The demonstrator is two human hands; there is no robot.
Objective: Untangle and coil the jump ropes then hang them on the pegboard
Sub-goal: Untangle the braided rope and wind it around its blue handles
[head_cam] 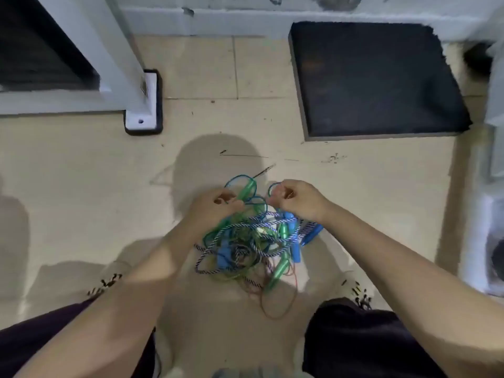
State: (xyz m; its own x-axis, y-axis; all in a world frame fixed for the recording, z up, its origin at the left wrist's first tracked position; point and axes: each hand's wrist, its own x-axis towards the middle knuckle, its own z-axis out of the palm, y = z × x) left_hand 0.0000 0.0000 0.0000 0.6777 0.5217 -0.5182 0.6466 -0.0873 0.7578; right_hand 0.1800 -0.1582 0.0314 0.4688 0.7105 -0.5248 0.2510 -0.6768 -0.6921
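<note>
While we stand over the tiled floor (81, 173), our dark shorts (354, 339) fill the bottom corners, and just beyond them our pale shoes (111, 279) sit on either side of the tangle of jump ropes (245, 241). That tangle hangs between our forearms, held up from above, with a thin reddish cord (278, 309) looping lowest near the floor. Within it we make out a blue-and-white braided rope (218, 248), thin green and blue cords, translucent green handles (278, 271) and solid blue handles (296, 252), all crossing one another too densely for us to follow any single rope. Our left hand (215, 211) has its fingers curled round strands at the upper left of the bundle, beside another green handle (246, 190) that points up and away. Our right hand (297, 200) pinches a blue cord loop (272, 189) at the upper right, fingers bent tightly in. Farther off, our shadow falls on the tiles. Beyond that, to the left, a white metal post stands on a bolted base plate (141, 115), and to the right a dark square mat (376, 80) lies against the foot of a pale wall (272, 20).
</note>
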